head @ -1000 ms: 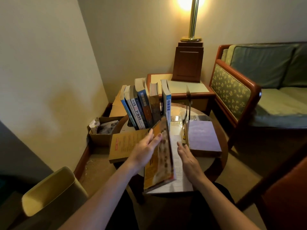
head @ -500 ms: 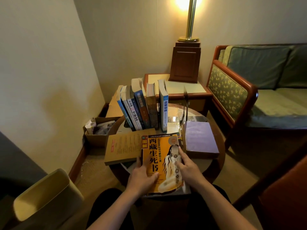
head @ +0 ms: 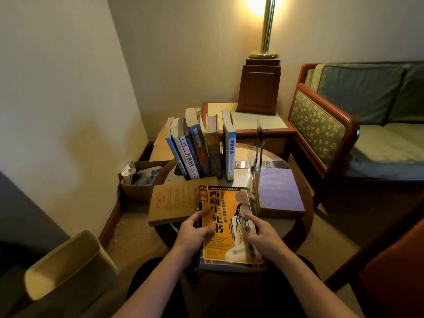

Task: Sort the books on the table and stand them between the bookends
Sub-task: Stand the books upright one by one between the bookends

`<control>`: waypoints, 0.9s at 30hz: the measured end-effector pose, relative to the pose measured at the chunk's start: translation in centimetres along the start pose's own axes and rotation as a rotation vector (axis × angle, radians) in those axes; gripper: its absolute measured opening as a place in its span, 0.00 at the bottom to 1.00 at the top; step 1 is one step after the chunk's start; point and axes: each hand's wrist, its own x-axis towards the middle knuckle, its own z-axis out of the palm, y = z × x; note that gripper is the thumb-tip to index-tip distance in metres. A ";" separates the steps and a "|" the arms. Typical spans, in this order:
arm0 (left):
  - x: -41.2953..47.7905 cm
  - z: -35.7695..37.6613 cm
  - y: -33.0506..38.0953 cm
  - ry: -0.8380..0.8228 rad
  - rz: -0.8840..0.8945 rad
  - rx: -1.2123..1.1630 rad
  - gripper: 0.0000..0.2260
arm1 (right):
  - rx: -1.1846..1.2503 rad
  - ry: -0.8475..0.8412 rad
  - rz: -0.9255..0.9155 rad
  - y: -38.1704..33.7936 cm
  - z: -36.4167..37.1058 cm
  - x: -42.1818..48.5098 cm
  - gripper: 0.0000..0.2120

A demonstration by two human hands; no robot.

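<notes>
Orange book (head: 226, 223) lies flat at table (head: 308, 203) near edge. L hand (head: 195, 230) grips its left edge, thumb on cover; R hand (head: 260, 236) rests on it, fingers straight. Abt six standing books (head: 199, 145) done, by the bookend (head: 259, 143). Tan book (head: 174, 203) & purple book (head: 278, 193) lie flat, 3 left to stand.

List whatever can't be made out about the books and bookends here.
All in the head view:
- Any left bookend: hidden behind the row of standing books.
- What lies under the orange illustrated paperback: covered by it, the left hand and the right hand.
- Whether those hands grip it: unclear.
- Title of the thick purple book lying flat: no legible lettering faces the camera.
- Print on the tan paperback: too small.
</notes>
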 end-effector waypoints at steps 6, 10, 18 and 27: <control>-0.6 -0.1 0.8 -0.104 -0.012 -0.020 0.24 | 0.105 -0.011 -0.043 -0.5 0.4 -0.6 0.24; -1.4 -0.8 1.9 -0.162 0.080 -0.014 0.27 | 0.187 -0.030 -0.076 -1.2 -0.6 -0.5 0.32; -2.4 -2.2 6.2 -0.195 0.373 0.094 0.33 | 0.397 0.002 -0.257 -6.3 -1.8 1.8 0.31; 0.6 -5.1 13.3 0.169 0.726 0.526 0.39 | -0.142 0.148 -0.687 -16.5 -1.4 4.7 0.43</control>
